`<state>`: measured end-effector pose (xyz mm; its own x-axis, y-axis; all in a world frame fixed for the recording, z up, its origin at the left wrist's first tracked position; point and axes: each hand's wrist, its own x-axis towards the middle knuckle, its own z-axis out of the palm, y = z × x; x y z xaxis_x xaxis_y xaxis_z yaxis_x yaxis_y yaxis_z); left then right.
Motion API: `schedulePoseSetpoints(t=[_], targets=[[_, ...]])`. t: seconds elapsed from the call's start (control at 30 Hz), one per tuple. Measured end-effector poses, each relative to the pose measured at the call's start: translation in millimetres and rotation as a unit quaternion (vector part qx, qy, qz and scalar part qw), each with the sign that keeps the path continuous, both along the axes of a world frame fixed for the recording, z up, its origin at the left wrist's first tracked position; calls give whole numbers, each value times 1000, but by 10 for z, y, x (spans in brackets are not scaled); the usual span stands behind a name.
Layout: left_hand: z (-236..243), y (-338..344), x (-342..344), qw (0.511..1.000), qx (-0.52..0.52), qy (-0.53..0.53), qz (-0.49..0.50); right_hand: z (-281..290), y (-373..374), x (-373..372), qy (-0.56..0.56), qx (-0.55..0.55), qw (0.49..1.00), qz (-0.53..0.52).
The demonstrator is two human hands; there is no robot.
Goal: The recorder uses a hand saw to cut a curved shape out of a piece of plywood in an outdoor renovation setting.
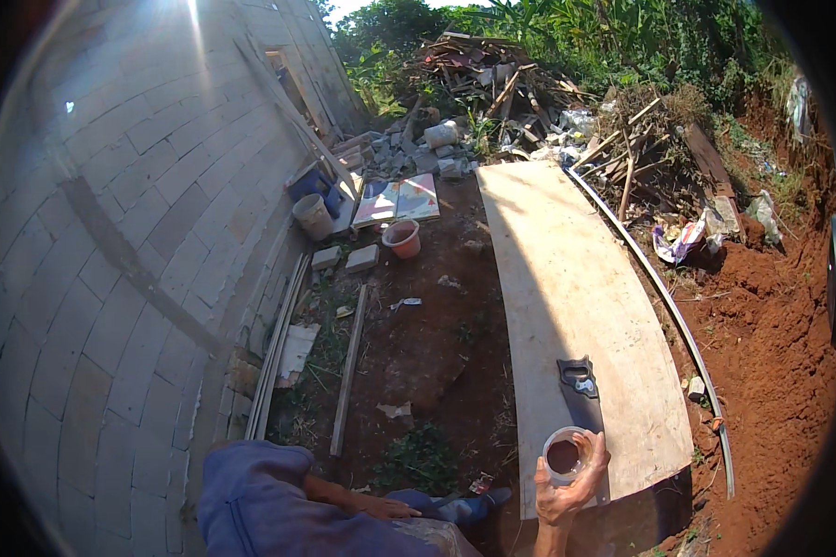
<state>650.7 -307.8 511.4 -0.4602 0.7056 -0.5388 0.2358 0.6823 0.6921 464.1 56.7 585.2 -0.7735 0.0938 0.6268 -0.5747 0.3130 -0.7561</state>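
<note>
My right hand [567,483] is wrapped around a clear cup [548,446], thumb on one side and fingers on the other. Dark brown liquid [564,456] shows inside it. The cup is above the near end of a long plywood sheet [613,371]. Just beyond the cup lies a handsaw [580,379] with a dark handle, its blade partly hidden behind the cup and hand. My left hand [385,507] rests low on my leg, fingers stretched out and holding nothing. A blue sleeve [269,497] covers that upper arm.
A block wall [139,251] rises on the left. Beside it stand a pinkish bucket [402,239], a grey bucket [313,217] and loose blocks [362,258]. A wooden batten [349,371] lies on the soil. Scrap wood [492,74] is heaped behind; a long pale strip [659,288] edges the plywood.
</note>
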Motion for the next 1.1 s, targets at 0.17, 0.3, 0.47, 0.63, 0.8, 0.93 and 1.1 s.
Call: schedulePoseSetpoints(t=[0.17, 0.3, 0.47, 0.63, 0.8, 0.93, 1.1], targets=[[154, -73, -227, 999, 3, -33, -2, -224, 3, -393, -25, -14, 1000, 2], [-3, 137, -487, 999, 11, -51, -8, -252, 118, -715, -34, -28, 999, 6], [-309, 441, -565, 996, 54, -61, -30, -53, 286, -961, 5, 19, 999, -32], [-402, 217, -515, 987, 128, -70, -62, 296, 272, -950, 67, 41, 997, -11], [-112, 382, -416, 976, 199, -66, -64, 629, 180, -660, 102, 27, 994, -10], [-57, 511, -196, 976, 183, -95, -63, 884, 157, -313, 131, 22, 991, 1], [-289, 671, 311, 962, 270, -46, 7, 1273, 153, 210, 168, 72, 983, 4]])
